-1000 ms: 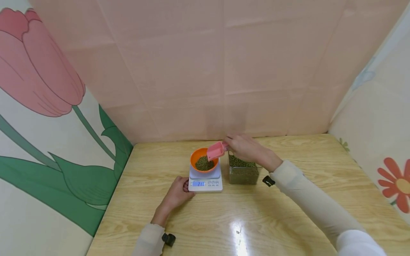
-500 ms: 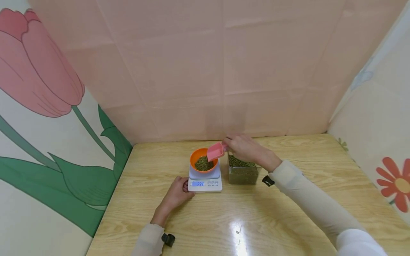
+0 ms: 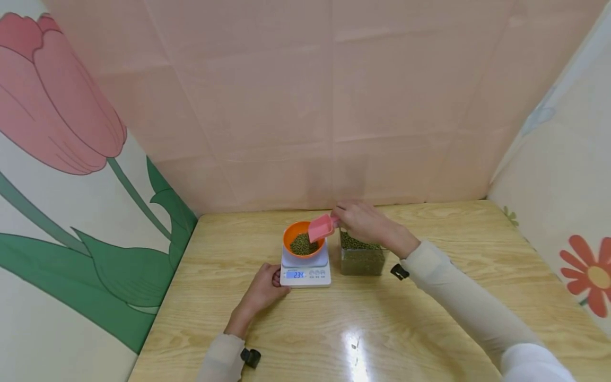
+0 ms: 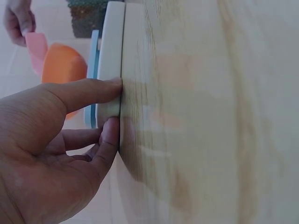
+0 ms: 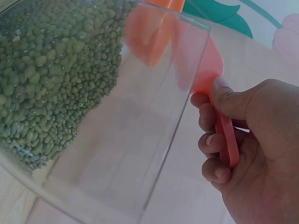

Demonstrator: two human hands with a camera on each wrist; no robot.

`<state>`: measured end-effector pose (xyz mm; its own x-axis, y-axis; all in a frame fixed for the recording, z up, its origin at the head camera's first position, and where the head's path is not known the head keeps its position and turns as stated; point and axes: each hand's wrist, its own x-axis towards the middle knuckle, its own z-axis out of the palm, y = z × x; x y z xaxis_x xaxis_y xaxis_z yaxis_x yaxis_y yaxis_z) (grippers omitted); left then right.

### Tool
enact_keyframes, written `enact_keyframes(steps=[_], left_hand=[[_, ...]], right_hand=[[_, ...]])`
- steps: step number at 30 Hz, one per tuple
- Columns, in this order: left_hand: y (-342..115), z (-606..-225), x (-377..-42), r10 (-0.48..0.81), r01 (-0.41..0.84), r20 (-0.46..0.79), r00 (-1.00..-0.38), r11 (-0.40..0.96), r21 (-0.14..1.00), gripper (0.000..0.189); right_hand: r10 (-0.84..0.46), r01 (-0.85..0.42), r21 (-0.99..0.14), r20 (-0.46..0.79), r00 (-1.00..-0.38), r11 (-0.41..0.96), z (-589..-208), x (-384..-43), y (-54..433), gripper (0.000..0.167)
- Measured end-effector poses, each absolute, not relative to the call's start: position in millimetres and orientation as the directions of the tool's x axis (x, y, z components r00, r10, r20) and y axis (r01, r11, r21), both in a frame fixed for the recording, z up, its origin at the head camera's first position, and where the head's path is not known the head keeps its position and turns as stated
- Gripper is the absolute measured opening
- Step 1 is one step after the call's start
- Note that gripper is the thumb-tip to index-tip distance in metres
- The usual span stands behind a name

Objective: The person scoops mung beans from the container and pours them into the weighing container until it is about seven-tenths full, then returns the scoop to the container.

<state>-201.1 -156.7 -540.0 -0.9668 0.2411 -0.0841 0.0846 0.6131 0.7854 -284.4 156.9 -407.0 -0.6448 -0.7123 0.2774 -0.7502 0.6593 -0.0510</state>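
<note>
My right hand (image 3: 365, 220) grips the handle of a pink scoop (image 3: 321, 228), with its fingers curled round it in the right wrist view. The scoop tilts over the right rim of an orange bowl (image 3: 289, 240), in which green mung beans (image 3: 303, 244) lie. Under the bowl is a white digital kitchen scale (image 3: 305, 280); its lit display seems to read 234. My left hand (image 3: 262, 288) holds the scale's front left corner. In the left wrist view, the thumb lies against one side of the corner and curled fingers touch the other.
Just right of the scale stands a clear box (image 3: 363, 262) of mung beans, partly beneath my right hand. The wooden table (image 3: 420, 318) meets a pink-covered wall (image 3: 267, 132) at the back. Flower-patterned panels flank it.
The scale's reading has risen from about 211 to 234, changing between the first and second frames. Both hands, the scoop and the bowl stay nearly where they were.
</note>
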Motion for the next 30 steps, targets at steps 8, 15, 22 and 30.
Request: enact_keyframes(steps=[8, 15, 22, 30], left_hand=[[-157, -540, -201, 0.253, 0.103, -0.067, -0.965, 0.603, 0.791, 0.061], [-157, -540, -200, 0.251, 0.099, -0.067, -0.966, 0.596, 0.796, 0.061], [-157, -542, -201, 0.252, 0.097, -0.07, -0.965, 0.596, 0.797, 0.06], [-158, -542, -201, 0.248, 0.088, -0.078, -0.966, 0.594, 0.8, 0.062]], right_hand=[[-0.706, -0.743, -0.056, 0.273, -0.654, 0.667, -403, -281, 157, 0.015], [-0.716, -0.759, -0.034, 0.307, -0.627, 0.65, -402, -277, 158, 0.012], [-0.711, -0.759, -0.027, 0.327, -0.622, 0.651, -402, -274, 162, 0.013], [-0.691, -0.735, -0.031, 0.317, -0.65, 0.677, -399, -269, 169, 0.014]])
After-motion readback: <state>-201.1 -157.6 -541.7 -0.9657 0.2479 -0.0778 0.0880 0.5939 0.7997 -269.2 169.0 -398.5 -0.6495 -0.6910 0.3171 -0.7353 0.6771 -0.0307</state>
